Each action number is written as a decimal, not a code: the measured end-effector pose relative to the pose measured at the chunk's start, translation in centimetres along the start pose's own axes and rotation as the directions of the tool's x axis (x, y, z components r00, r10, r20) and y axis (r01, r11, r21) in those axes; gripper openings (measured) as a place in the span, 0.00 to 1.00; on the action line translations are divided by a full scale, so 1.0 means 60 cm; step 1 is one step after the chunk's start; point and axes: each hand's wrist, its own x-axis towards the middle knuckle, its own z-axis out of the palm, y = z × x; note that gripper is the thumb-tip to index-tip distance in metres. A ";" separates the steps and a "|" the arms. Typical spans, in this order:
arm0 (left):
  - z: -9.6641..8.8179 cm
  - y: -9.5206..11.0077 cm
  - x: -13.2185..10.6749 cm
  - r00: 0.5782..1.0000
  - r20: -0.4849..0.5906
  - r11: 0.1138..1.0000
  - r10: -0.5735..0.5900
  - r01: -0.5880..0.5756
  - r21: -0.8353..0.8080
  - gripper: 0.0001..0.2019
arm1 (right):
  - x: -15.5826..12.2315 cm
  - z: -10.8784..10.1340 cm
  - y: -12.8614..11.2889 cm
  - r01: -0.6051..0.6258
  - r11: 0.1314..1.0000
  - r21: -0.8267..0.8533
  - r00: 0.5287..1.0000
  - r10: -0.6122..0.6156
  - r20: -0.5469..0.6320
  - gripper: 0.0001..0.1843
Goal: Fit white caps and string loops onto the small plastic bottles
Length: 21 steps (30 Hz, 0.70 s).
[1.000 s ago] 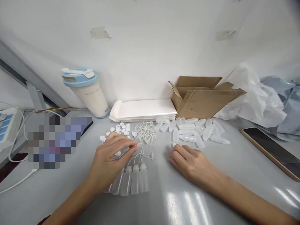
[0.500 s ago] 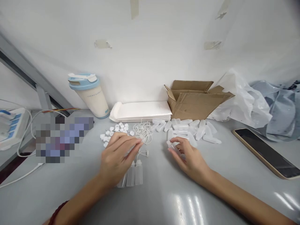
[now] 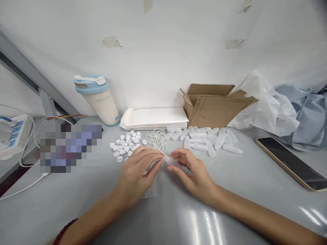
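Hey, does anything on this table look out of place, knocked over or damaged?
Nothing looks spilled. The cup only seems to lean, likely from the lens. The cardboard box lies collapsed with its flaps askew. Both hands hold a small bottle.

A grey glossy table [image 3: 230, 211] meets a white wall [image 3: 166, 51] at 12 o'clock; tape patches [image 3: 111, 42] stick on it.

caps [image 3: 125, 143] left of bottles [image 3: 207, 139], box [image 3: 214, 106] behind bottles
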 end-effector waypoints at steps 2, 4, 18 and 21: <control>0.002 0.005 -0.002 1.000 0.023 1.000 0.001 -0.001 -0.010 0.07 | -0.003 -0.001 -0.003 0.018 1.000 -0.025 1.000 -0.018 -0.015 0.14; 0.003 0.010 -0.004 0.999 0.041 1.000 0.006 -0.005 -0.023 0.08 | -0.007 -0.002 -0.005 0.044 0.998 -0.045 0.999 -0.046 -0.026 0.14; -0.008 0.023 -0.015 0.938 0.190 0.935 -0.289 0.319 -0.154 0.07 | -0.025 0.008 -0.007 0.171 0.964 -0.204 0.981 -0.185 -0.052 0.20; -0.009 0.025 -0.015 0.911 0.203 0.914 -0.359 0.387 -0.119 0.05 | -0.023 0.008 -0.007 0.231 0.950 -0.212 0.969 -0.243 -0.031 0.27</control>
